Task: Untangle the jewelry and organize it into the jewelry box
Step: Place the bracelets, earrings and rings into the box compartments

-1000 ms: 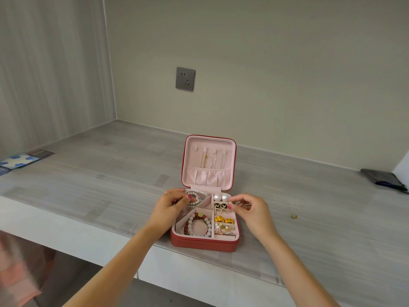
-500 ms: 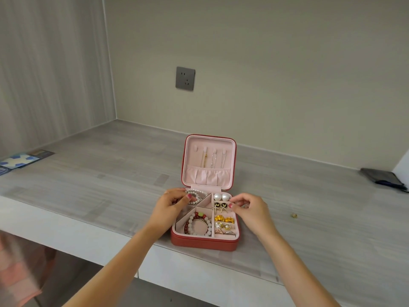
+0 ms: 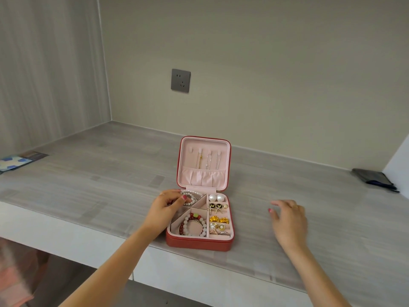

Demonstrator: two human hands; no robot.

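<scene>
The jewelry box (image 3: 199,243) sits open on the counter (image 3: 99,185), compartments nearly full, left hand (image 3: 164,207) pinching the pearl bracelet (image 3: 190,196) in the far-left compartment, right hand (image 3: 287,218) released right of it, leaving, by judgement, final arranging and closing

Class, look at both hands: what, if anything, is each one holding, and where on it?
The left hand has its fingertips on the pearl bracelet at its near-left edge, in the jewelry box's back-left compartment. The right hand holds nothing, open above the table.

grey wood-grain counter (image 3: 88,185), beige wall (image 3: 287,74) with grey socket (image 3: 180,80).
</scene>
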